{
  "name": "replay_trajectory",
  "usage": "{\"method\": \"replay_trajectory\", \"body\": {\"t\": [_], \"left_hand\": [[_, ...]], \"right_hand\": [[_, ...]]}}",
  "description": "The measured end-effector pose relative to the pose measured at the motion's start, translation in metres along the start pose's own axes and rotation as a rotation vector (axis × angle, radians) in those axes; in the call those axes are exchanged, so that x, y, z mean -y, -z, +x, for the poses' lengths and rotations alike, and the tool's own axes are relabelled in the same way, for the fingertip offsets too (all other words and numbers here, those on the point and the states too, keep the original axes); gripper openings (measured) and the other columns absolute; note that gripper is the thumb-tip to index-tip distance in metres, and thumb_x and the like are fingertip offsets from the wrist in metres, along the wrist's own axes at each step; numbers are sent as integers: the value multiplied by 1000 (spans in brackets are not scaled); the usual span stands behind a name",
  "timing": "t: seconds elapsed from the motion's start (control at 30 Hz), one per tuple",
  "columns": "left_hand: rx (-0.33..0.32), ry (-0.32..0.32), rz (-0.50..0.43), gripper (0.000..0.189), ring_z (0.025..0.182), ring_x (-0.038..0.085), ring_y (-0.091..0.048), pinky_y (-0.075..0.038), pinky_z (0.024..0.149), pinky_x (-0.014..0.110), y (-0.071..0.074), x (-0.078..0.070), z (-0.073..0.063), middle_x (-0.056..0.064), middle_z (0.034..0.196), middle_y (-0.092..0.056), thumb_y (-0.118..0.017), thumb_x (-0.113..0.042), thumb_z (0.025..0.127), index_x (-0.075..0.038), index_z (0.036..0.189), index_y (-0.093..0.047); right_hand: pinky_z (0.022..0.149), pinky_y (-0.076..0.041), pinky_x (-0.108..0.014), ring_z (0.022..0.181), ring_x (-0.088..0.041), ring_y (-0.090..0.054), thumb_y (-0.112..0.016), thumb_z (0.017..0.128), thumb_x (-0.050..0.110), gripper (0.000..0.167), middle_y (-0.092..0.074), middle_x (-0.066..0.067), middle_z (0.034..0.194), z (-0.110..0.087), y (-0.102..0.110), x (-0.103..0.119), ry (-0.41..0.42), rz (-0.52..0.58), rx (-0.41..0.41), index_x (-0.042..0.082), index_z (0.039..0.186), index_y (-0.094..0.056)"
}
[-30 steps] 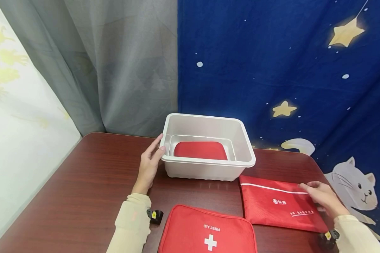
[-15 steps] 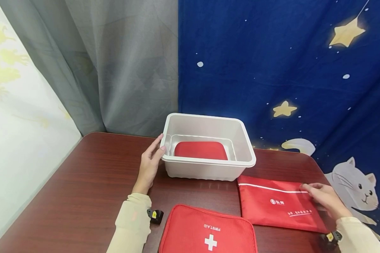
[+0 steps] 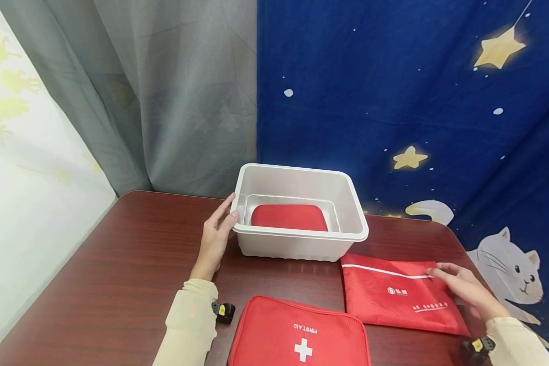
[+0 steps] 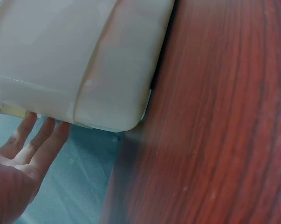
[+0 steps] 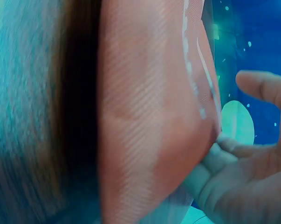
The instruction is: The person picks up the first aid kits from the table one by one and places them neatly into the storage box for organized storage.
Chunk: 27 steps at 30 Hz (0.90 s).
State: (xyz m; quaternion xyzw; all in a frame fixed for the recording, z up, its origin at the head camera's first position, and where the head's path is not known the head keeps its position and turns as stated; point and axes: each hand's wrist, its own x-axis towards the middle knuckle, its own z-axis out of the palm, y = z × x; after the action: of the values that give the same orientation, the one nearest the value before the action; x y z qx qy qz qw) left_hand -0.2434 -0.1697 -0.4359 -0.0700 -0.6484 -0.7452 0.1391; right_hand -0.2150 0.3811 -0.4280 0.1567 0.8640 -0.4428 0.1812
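My left hand [image 3: 214, 239] rests against the left end of a white plastic bin [image 3: 297, 245], its fingertips right at the rim. The left wrist view shows the fingers [image 4: 46, 140] extended along the bin's outside. Inside the bin lies a red case [image 3: 290, 217], partly hidden by the front wall. Beside the bin at the right, a flat red zippered pouch [image 3: 384, 300] with a white stripe lies on the table. My right hand [image 3: 468, 287] touches the pouch's right edge. In the right wrist view its fingers meet the pouch's edge and the thumb stands apart.
A red first-aid bag [image 3: 297, 325] with a white cross lies at the front, close to the pouch's left side. The dark wood table [image 3: 132, 264] ends at a grey curtain [image 3: 196, 101] and a blue starry curtain [image 3: 347, 91].
The pouch has slid slightly to the left, and my right hand has shifted left with it. My left hand, the bin and the first-aid bag stay in place.
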Motion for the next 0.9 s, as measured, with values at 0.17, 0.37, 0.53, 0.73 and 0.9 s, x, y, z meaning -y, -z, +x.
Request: {"method": "replay_trajectory", "body": {"t": [0.17,0.37,0.53,0.73,0.9], "left_hand": [[2,1,3,48,116,19,-55,-50,96,28,0,0,1,16,137,-55,-57,-15,101,-21,148,-51],[-3,-2,4,47,118,26,-55,-51,93,25,0,1,1,12,135,-57,-57,-15,101,-21,147,-51],[-5,-3,6,47,117,25,-55,-51,92,23,1,0,1,11,135,-57,-57,-16,101,-21,147,-51],[0,3,10,47,116,21,-56,-51,92,24,1,1,0,11,135,-57,-57,-17,101,-22,148,-51],[5,4,9,47,116,20,-57,-52,93,27,1,2,0,10,136,-57,-57,-17,101,-23,148,-51]], "right_hand": [[75,-59,-39,86,-20,-65,-50,103,40,83,-63,-18,112,-1,1,-1,53,-3,67,-11,153,-8],[75,-59,-43,90,-25,-66,-50,104,20,75,-58,-23,123,-4,2,-9,139,64,148,-3,156,-1],[76,-59,-44,92,-27,-66,-51,103,12,73,-56,-22,124,-3,2,-14,186,112,171,0,156,-3],[79,-58,-46,94,-27,-68,-53,103,15,74,-60,-16,120,-5,2,-18,158,177,172,7,158,-5],[80,-58,-45,94,-26,-69,-50,105,17,72,-64,-7,113,-7,2,-23,147,246,170,10,159,-4]]}}
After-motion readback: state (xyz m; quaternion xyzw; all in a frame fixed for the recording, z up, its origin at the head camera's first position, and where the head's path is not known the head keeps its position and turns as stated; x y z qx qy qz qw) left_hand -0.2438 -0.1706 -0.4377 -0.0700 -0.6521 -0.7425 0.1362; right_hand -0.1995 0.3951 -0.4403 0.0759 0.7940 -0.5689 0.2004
